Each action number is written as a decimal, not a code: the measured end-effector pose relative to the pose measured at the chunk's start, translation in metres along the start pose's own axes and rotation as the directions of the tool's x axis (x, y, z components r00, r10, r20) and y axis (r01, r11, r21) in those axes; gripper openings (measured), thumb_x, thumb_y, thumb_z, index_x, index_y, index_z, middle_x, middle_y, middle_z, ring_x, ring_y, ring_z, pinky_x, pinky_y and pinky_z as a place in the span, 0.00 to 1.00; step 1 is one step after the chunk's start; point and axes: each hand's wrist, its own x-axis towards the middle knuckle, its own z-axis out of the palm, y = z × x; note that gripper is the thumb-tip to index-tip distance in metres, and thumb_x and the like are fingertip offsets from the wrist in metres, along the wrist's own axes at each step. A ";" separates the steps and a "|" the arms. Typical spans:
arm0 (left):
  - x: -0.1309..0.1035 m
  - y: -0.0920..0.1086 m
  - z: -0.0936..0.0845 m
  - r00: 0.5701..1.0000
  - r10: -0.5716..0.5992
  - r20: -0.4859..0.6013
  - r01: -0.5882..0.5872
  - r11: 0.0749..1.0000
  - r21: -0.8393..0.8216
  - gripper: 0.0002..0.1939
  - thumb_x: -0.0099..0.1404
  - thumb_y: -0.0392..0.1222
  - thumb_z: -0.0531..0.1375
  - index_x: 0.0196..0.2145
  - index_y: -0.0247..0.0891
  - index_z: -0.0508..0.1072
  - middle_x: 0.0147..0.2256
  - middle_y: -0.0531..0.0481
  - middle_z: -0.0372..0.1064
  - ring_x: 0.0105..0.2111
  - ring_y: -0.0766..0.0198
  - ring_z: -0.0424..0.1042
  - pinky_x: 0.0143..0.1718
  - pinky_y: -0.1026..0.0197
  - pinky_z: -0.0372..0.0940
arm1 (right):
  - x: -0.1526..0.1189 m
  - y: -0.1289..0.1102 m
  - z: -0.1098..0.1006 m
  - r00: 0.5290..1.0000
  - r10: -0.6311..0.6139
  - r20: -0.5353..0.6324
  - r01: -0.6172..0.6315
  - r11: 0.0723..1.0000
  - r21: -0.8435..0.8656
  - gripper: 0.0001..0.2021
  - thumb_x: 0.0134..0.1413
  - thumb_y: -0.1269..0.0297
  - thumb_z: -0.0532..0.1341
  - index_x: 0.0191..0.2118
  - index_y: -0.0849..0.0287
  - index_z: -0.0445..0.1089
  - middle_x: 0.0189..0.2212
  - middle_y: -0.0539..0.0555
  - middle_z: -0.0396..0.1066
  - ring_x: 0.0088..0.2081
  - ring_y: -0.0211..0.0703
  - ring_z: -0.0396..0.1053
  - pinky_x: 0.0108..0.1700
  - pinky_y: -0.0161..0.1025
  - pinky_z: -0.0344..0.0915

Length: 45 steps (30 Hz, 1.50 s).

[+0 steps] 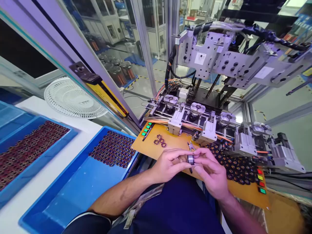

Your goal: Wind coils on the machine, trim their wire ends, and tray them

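Note:
A small cylindrical metal part [190,159] with a silvery band and dark ends is held between both hands, over the front edge of the orange work plate [143,142]. My left hand [168,165] pinches it from the left with thumb and fingers. From the right, the fingers of my right hand [211,170] close on the same part. Pliers [191,146] lie on the plate just behind the fingers, their handles partly hidden. Several small dark rings [160,140] lie on the plate left of the pliers.
Clamp fixtures [175,121] line the plate's rear under a large machine head [219,58]. Many dark parts [240,169] sit at right beside coloured buttons [260,178]. Blue trays [73,191] of small parts and a white fan [73,97] stand left, beyond a metal frame.

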 end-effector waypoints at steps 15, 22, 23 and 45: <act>-0.034 -0.091 -0.049 0.892 0.149 -0.427 0.123 0.829 0.546 0.24 0.64 0.51 0.62 0.54 0.38 0.69 0.49 0.38 0.73 0.51 0.50 0.72 0.54 0.44 0.67 | 0.108 0.003 -0.015 0.960 -0.076 0.271 0.169 0.926 -0.336 0.07 0.62 0.64 0.59 0.36 0.56 0.75 0.41 0.58 0.74 0.43 0.47 0.74 0.46 0.44 0.72; -0.039 -0.150 -0.055 0.821 0.070 -0.567 0.313 0.775 0.549 0.28 0.65 0.50 0.59 0.59 0.36 0.62 0.57 0.34 0.65 0.58 0.46 0.65 0.57 0.40 0.63 | 0.244 0.058 -0.003 0.945 -0.174 0.277 0.304 0.780 -0.546 0.07 0.58 0.68 0.61 0.32 0.62 0.75 0.43 0.59 0.74 0.43 0.47 0.72 0.50 0.46 0.67; -0.039 -0.154 -0.054 0.817 0.063 -0.573 0.325 0.770 0.549 0.28 0.66 0.50 0.58 0.60 0.35 0.61 0.57 0.34 0.64 0.58 0.46 0.65 0.58 0.39 0.63 | 0.259 0.068 0.003 0.942 -0.173 0.287 0.313 0.759 -0.571 0.07 0.59 0.68 0.60 0.33 0.62 0.75 0.44 0.59 0.73 0.44 0.47 0.72 0.51 0.47 0.67; -0.041 -0.166 -0.054 0.838 -0.005 -0.545 0.362 0.753 0.550 0.25 0.65 0.51 0.59 0.56 0.36 0.65 0.52 0.37 0.70 0.55 0.47 0.68 0.57 0.42 0.63 | 0.301 0.122 0.028 0.882 -0.013 0.470 0.379 0.613 -0.693 0.07 0.63 0.64 0.61 0.38 0.65 0.71 0.44 0.55 0.71 0.44 0.43 0.70 0.50 0.46 0.67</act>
